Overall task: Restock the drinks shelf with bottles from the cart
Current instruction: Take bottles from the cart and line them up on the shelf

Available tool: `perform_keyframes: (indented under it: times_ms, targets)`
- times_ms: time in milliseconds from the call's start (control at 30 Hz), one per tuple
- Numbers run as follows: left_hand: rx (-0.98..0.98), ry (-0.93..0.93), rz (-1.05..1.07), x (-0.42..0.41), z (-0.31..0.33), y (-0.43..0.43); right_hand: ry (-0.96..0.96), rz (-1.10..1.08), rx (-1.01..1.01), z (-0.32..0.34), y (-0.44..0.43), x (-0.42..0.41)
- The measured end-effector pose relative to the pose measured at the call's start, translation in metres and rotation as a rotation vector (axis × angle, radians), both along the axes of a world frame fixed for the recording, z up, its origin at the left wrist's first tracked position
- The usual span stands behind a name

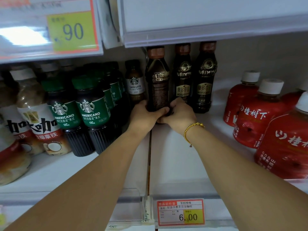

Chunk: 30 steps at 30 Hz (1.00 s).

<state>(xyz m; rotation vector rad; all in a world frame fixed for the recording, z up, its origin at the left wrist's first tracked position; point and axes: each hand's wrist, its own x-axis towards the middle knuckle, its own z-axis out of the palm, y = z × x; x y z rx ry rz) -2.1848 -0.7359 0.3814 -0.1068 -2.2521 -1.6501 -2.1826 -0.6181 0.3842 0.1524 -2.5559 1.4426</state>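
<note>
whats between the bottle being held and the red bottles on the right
Head view: beside the held bottle stand two Moduoqiya coffee bottles, then bare white shelf up to the red bottles.

6.00 price tag [180,213] btm front, 90 tag [73,30] up left.

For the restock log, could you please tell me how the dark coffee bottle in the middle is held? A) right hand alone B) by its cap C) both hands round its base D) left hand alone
C: the left hand and the right hand both curl round the base of the dark coffee bottle.
</note>
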Motion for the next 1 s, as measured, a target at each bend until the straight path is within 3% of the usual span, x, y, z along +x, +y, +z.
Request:
perform_keyframes:
  times_ms: [200, 333, 567, 800, 1000]
  targets:
    - [0.051, -0.084, 0.036, 0.000, 0.005, -0.003, 0.059, -0.068, 0.097, -0.005, -0.009, -0.007]
    - [0.047, -0.069, 0.016, 0.007, 0.009, -0.004, 0.081, -0.062, -0.027, 0.002, -0.007, 0.004]
    - [0.037, -0.083, 0.021, 0.009, 0.010, -0.005, 0.110, -0.036, 0.004, 0.003, -0.008, 0.002]
    - [-0.004, -0.063, -0.011, 0.012, 0.003, -0.001, 0.175, -0.243, 0.037, 0.002, -0.006, -0.005]
    - [-0.018, -0.032, 0.137, 0.005, -0.005, 0.007, 0.157, -0.176, 0.087, 0.002, -0.009, -0.002]
